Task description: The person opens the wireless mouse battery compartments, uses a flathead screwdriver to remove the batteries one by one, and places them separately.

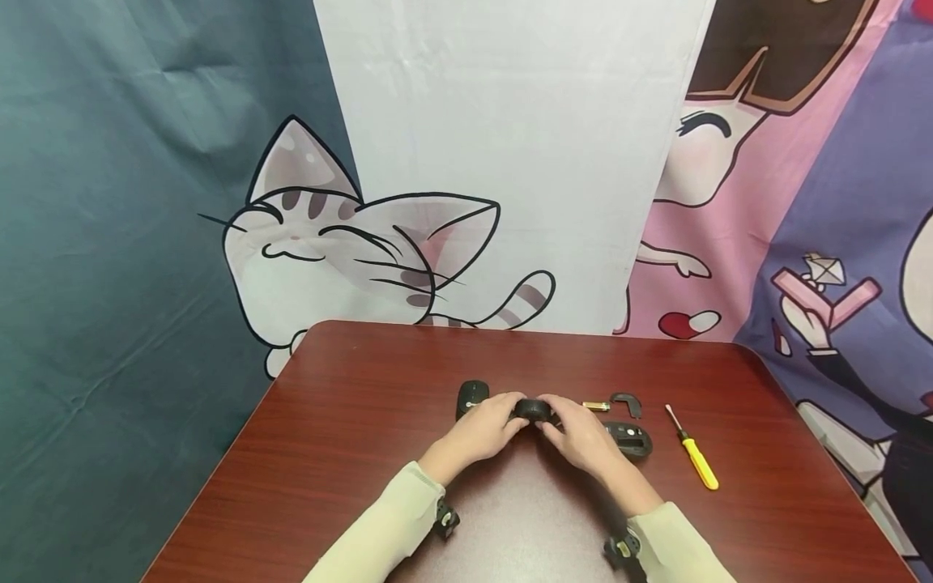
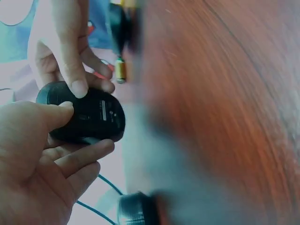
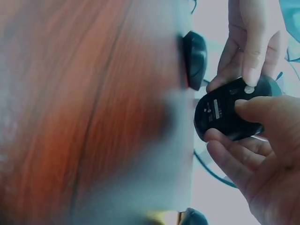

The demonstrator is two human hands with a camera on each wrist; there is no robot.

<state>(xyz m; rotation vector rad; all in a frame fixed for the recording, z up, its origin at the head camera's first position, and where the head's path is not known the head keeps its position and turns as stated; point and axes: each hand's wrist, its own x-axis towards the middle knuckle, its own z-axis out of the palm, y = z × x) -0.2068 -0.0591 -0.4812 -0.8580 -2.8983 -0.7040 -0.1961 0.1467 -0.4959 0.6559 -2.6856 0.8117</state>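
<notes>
A black computer mouse (image 1: 534,410) is held between both hands above the middle of the table. My left hand (image 1: 483,427) grips its left end, and my right hand (image 1: 585,437) grips the other. Both wrist views show the mouse's underside, with a small printed label, turned up towards the thumbs. In the left wrist view the left thumb (image 2: 60,112) lies across the underside, close to the right thumb (image 2: 77,84). From the right wrist view, fingers (image 3: 234,152) of the right hand support the mouse (image 3: 229,124) from below.
Another black mouse (image 1: 470,395) stands just beyond the left hand. Right of the hands lie a gold battery (image 1: 595,406), a curved black cover (image 1: 631,402) and an upturned mouse (image 1: 632,441). A yellow-handled screwdriver (image 1: 698,461) lies farther right on the reddish-brown table (image 1: 328,453).
</notes>
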